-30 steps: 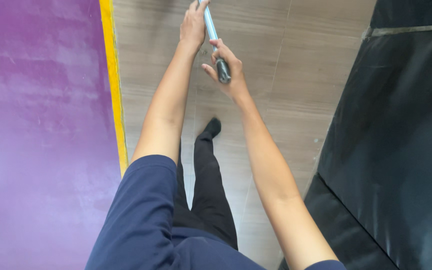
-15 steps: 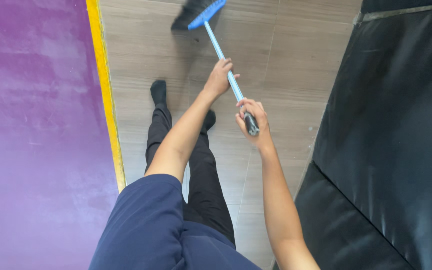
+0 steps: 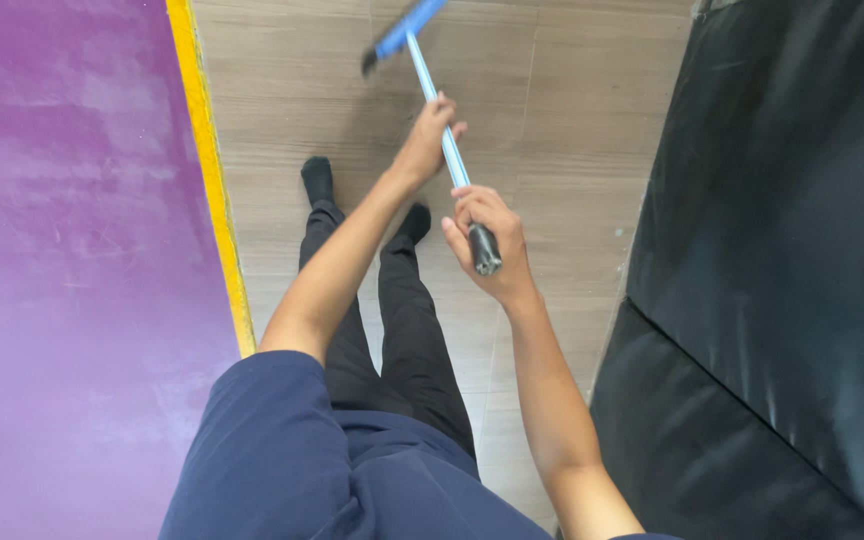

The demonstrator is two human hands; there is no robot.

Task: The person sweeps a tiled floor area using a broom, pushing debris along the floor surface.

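From the head view, a blue-headed broom (image 3: 432,90) is seen stretched over the wood-look floor (image 3: 572,120) toward 12 o'clock. Its pale shaft is clasped midway by the left hand (image 3: 427,135). The dark grip end is clenched in the right hand (image 3: 487,240). A purple mat (image 3: 62,270) lies at 9 o'clock, black padding (image 3: 792,250) at 3 o'clock.
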